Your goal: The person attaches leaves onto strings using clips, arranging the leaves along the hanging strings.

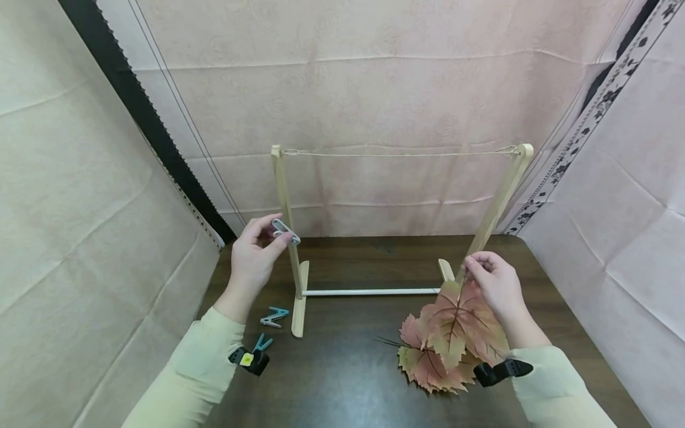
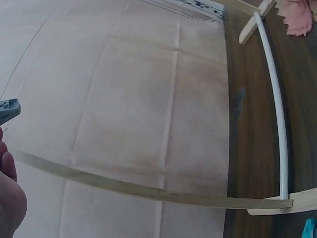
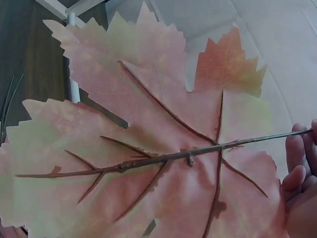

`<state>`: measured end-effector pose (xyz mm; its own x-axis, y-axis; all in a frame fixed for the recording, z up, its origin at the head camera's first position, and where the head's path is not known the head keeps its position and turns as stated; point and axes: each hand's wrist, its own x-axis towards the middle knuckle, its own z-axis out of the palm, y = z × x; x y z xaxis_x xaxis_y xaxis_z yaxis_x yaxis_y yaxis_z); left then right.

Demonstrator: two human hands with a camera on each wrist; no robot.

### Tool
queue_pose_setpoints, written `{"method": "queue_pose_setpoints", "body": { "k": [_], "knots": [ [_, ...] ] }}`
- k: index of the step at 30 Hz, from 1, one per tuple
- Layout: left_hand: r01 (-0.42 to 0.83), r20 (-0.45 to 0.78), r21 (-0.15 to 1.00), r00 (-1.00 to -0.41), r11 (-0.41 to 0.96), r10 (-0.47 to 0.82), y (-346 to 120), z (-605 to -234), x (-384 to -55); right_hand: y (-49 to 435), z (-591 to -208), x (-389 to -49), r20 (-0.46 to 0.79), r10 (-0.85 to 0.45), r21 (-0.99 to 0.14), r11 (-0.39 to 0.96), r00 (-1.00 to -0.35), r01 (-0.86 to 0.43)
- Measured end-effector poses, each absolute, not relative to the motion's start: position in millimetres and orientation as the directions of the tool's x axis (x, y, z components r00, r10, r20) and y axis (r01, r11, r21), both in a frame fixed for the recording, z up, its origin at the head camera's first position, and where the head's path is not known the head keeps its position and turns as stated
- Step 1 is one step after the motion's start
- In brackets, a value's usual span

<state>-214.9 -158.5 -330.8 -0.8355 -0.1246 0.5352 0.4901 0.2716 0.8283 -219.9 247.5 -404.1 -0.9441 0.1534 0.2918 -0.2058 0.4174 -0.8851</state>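
My left hand [image 1: 255, 249] pinches a grey-blue clothespin [image 1: 286, 232] between thumb and fingers, beside the left post of a wooden frame [image 1: 282, 184]. At the left edge of the left wrist view the clothespin's tip [image 2: 9, 110] shows. With thumb and fingertips, my right hand [image 1: 495, 282] holds an artificial maple leaf [image 1: 462, 321] by its thin stem [image 3: 270, 137], so the pink-green blade hangs down near the right post. Its brown veins face the right wrist camera. Below it, more artificial leaves [image 1: 428, 368] lie on the table, partly hidden by the held one.
A string [image 1: 396, 155] spans the tops of the posts, and a white rod [image 1: 371, 292] joins their feet. Two-tone blue and grey clothespins [image 1: 275, 317] lie on the dark table [image 1: 342, 368] by my left wrist. Pale cloth [image 1: 374, 107] walls off the back and sides.
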Motion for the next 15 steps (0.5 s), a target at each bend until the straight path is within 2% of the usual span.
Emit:
{"method": "queue_pose_setpoints", "body": {
  "k": [4, 8, 15],
  "knots": [
    [0.529, 0.572, 0.801, -0.815, 0.281, -0.097, -149, -319, -210, 248, -408, -225, 0.304, 0.123, -0.895, 0.377, -0.945, -0.239],
    [0.511, 0.554, 0.811, -0.827, 0.284, -0.092, -146, -315, -210, 249, -412, -230, 0.314, 0.106, -0.894, 0.369, -0.943, -0.256],
    [0.511, 0.560, 0.791, -0.826, 0.335, -0.062, -150, -319, -223, 238, -392, -224, 0.303, 0.091, -0.883, 0.401, -0.949, -0.244]
  ]
}}
